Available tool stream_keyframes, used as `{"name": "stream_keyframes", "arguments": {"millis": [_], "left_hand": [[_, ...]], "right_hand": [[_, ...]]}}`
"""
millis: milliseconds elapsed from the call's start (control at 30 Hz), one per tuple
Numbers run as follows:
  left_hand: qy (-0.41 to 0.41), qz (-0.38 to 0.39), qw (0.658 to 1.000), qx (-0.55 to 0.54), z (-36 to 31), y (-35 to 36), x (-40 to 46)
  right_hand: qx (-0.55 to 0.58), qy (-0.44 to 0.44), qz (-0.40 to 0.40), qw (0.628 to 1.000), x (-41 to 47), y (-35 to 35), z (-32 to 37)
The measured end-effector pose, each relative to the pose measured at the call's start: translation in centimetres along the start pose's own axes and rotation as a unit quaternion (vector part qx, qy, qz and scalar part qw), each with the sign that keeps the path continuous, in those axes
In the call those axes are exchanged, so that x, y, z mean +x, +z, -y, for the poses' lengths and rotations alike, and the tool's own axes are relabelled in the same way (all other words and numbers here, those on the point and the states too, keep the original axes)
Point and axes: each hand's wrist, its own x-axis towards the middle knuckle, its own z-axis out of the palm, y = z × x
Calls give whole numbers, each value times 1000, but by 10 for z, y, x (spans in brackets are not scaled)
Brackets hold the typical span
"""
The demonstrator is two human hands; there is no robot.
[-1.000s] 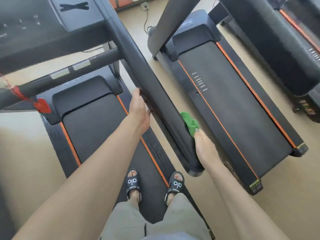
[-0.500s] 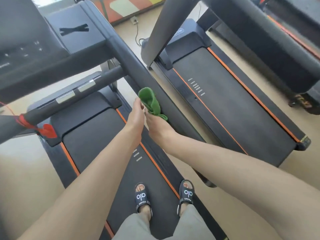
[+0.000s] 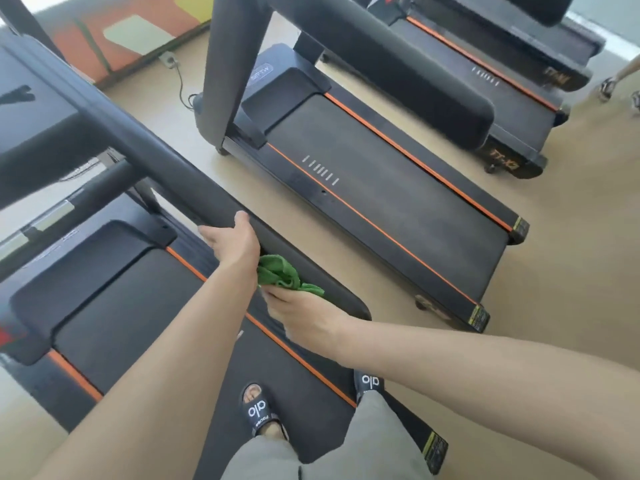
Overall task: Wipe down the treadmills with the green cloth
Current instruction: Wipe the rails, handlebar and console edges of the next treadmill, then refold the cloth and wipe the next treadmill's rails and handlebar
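I stand on a black treadmill (image 3: pixel 114 306) with orange edge strips. Its long black right handrail (image 3: pixel 166 168) runs diagonally from the console down to a rounded end. My left hand (image 3: pixel 232 242) grips the rail from below, thumb over its top. Just behind it my right hand (image 3: pixel 304 317) holds the bunched green cloth (image 3: pixel 280 273) against the inner side of the rail, close to my left wrist.
A second treadmill (image 3: pixel 381 202) stands to the right across a strip of beige floor (image 3: pixel 242 181), and a third (image 3: pixel 485 81) lies beyond it. A power cable and socket (image 3: pixel 169 60) sit near the back wall. Another person's foot (image 3: pixel 607 86) shows at far right.
My right hand drew the cloth from the rail's lower end up past my left hand, then back down just below it. The view has swung right.
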Motion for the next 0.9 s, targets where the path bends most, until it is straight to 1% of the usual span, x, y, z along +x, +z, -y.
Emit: {"name": "stream_keyframes", "arguments": {"millis": [67,133,167,233,300,367,400,467,533,567,600,633,667,700,767,800,833,900], "left_hand": [[17,0,1000,22,6,-3,3],[31,-13,999,32,7,-6,2],[41,-31,998,36,6,-6,2],[66,-85,992,65,1,-2,-4],[105,-145,974,137,0,5,-20],[171,-169,948,208,3,20,-47],[210,-173,934,233,5,26,-61],[273,-168,911,259,8,41,-84],[300,-139,899,285,10,58,-101],[305,-116,896,301,10,68,-108],[305,-85,897,310,10,76,-113],[297,-39,902,311,10,89,-119],[280,19,911,303,9,102,-126],[256,76,919,290,9,114,-132],[216,163,917,293,4,141,-147],[205,195,910,304,0,153,-154],[203,222,902,310,-3,165,-161],[217,275,889,294,-10,185,-174]], "right_hand": [[5,47,16,999,28,-6,-11],[47,100,15,994,36,-4,-10],[60,110,-11,992,34,2,-7],[92,101,-74,988,14,15,9],[131,92,-128,979,-14,27,28],[154,110,-179,966,-34,42,50],[169,119,-220,953,-40,50,58],[224,128,-317,913,-58,68,72],[300,120,-391,862,-79,93,78],[348,107,-403,840,-90,109,77],[409,97,-394,817,-102,122,73],[486,96,-367,787,-116,138,67],[576,111,-326,741,-132,152,59],[661,138,-271,686,-148,165,47],[771,219,-175,572,-180,194,18],[801,260,-151,518,-193,207,3],[822,297,-144,464,-204,219,-12],[850,347,-162,362,-221,237,-41]]}}
